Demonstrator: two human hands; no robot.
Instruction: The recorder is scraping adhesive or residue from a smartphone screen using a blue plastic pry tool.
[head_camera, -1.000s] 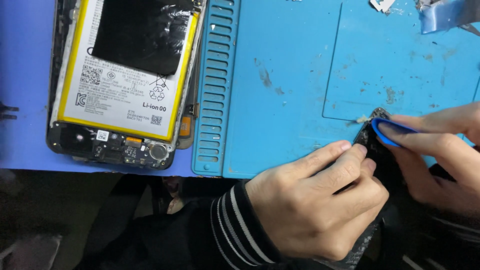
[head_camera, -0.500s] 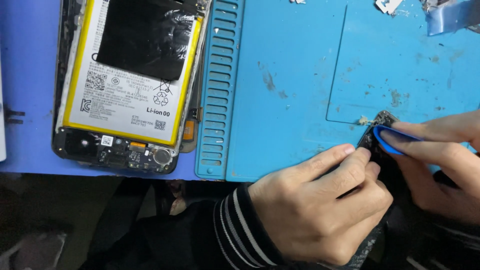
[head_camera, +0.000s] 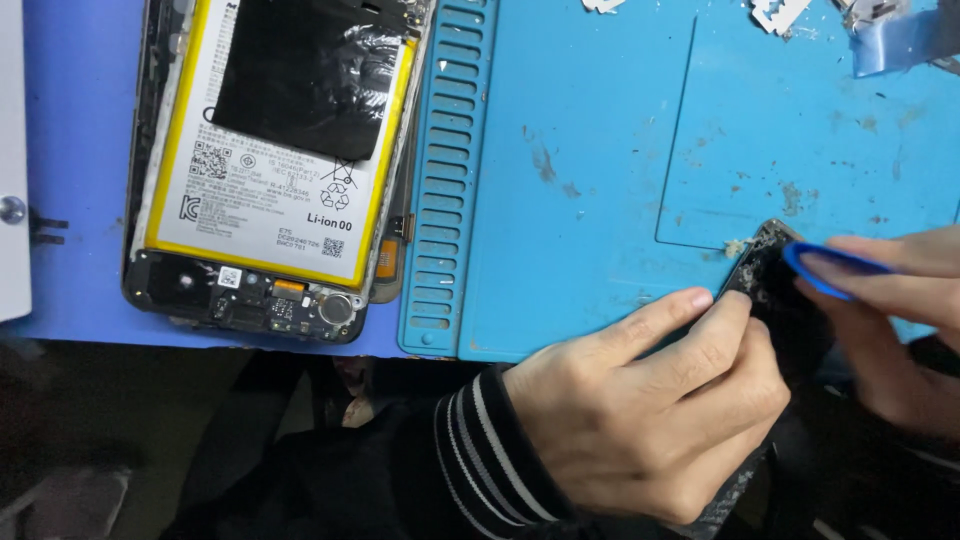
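Observation:
My left hand (head_camera: 650, 400) grips the edge of a dark phone screen panel (head_camera: 770, 275) at the near edge of the blue work mat (head_camera: 600, 150). The panel's corner is chipped and dusty. My right hand (head_camera: 890, 330) pinches a blue plastic pick (head_camera: 830, 268) and presses it against the panel's top face. Most of the panel is hidden under both hands.
An opened phone body (head_camera: 270, 160) with a yellow-edged white battery and black tape lies at the left, half on the mat's slotted border (head_camera: 450, 180). Debris bits and a bluish strip (head_camera: 905, 40) lie at the far right. A white object (head_camera: 12, 160) sits at the left edge.
The view has shifted slightly, so the mat and phone body sit a little to the right. My hands keep the same hold on the panel and the pick.

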